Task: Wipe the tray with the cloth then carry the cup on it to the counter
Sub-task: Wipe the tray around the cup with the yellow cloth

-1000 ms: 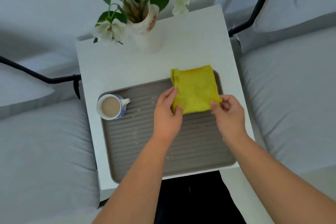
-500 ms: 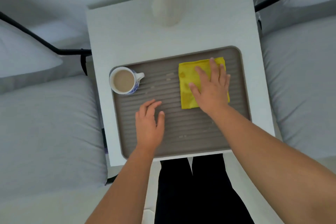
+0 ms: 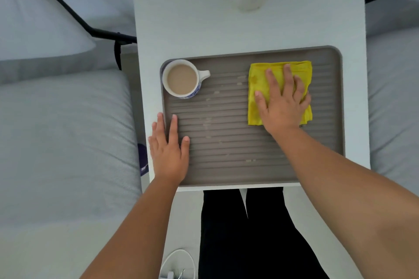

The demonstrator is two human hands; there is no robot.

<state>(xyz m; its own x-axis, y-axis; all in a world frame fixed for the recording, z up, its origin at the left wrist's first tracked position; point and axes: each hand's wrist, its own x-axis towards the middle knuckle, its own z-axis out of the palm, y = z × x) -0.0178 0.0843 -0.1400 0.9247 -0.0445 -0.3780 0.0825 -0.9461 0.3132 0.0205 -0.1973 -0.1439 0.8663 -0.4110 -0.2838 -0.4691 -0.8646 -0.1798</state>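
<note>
On tray [image 3: 326, 142] far-right: cloth [image 3: 257, 88] under flat R hand [image 3: 283, 102]; L hand [image 3: 169, 147] flat on left rim, cup [image 3: 181, 79] beyond.

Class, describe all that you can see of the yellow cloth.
The cloth is bright yellow, folded into a rough rectangle of several layers, soft-looking, with darker damp-looking spots. It lies flat on the right rear part of the ribbed grey tray. The right hand presses on it, fingers spread and straight. Nothing else touches it; the cup stands apart.
</note>
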